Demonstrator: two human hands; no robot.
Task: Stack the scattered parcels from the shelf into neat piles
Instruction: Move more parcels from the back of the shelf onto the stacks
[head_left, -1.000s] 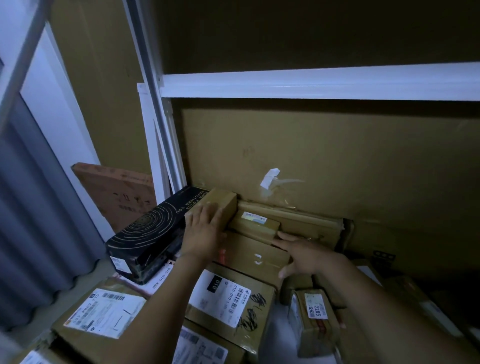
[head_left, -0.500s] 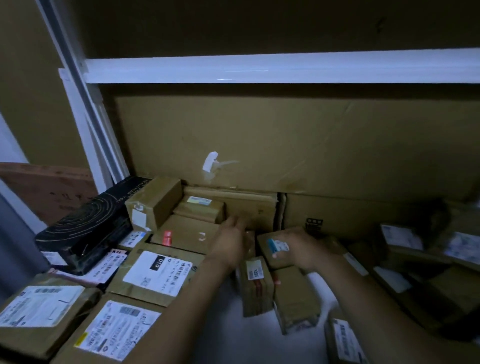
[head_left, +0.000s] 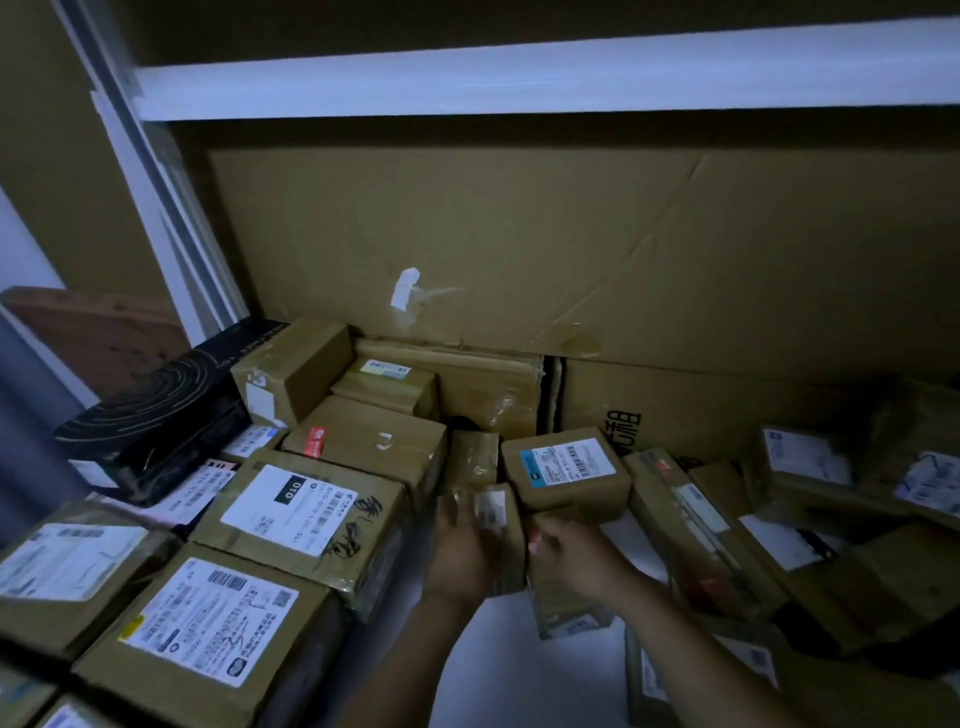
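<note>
Pick-up step. Left hand (head_left: 460, 551) grips the small labelled parcel (head_left: 500, 522), fingers curled round it. Right hand (head_left: 576, 551) is just right of it; its grip is blurred, cannot tell. Next, likely: lift the parcel and square it onto the 010-labelled box (head_left: 306, 514), left of the fingers.

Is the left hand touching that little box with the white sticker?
Touching. The head view shows the left hand gripping the little box, its fingers curled round the box's left side with no gap.
</note>
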